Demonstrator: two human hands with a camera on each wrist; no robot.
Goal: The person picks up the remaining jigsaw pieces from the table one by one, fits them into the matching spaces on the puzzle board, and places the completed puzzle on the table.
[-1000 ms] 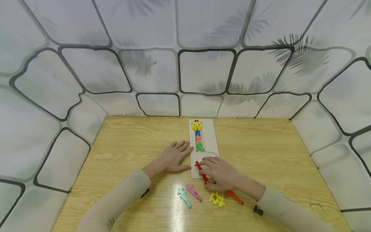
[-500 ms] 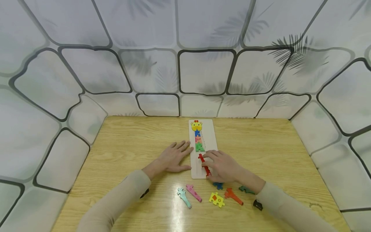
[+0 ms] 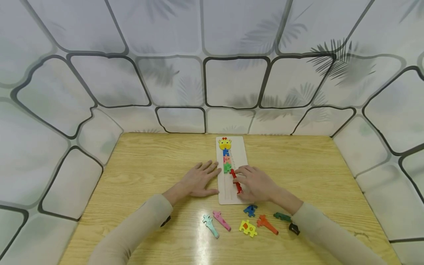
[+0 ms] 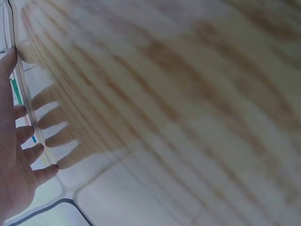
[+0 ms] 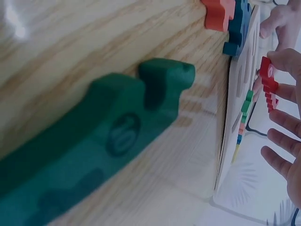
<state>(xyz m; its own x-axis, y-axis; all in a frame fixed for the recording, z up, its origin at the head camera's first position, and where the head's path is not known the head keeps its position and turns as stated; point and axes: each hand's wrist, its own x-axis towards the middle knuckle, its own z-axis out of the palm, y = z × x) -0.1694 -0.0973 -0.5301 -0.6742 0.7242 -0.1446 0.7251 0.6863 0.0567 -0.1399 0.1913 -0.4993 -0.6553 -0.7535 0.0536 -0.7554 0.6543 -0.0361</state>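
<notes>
A white puzzle board (image 3: 232, 147) bears a giraffe's yellow head (image 3: 225, 143) and a neck of blue, pink and green pieces (image 3: 228, 168). My left hand (image 3: 198, 180) lies flat with spread fingers, its fingertips at the board's left edge. Over the board's lower right, my right hand (image 3: 260, 184) pinches a long red puzzle piece (image 3: 236, 182) between thumb and fingers. The red piece slants, its upper end beside the green neck piece. In the right wrist view the thumb and a finger hold this red piece (image 5: 269, 82) above the board, with the other fingers stretched out.
Loose puzzle pieces lie on the wooden table (image 3: 149, 154) before the board: light teal (image 3: 210, 226), pink (image 3: 221, 221), yellow (image 3: 247, 228), blue (image 3: 250, 210), orange (image 3: 267, 224) and dark green (image 3: 282, 216). Patterned cloth walls (image 3: 179, 81) enclose the table's back and sides.
My right hand has moved the red piece up the board, away from me, and slightly right. The blue and dark green pieces have come into view. My left hand has stayed put.
</notes>
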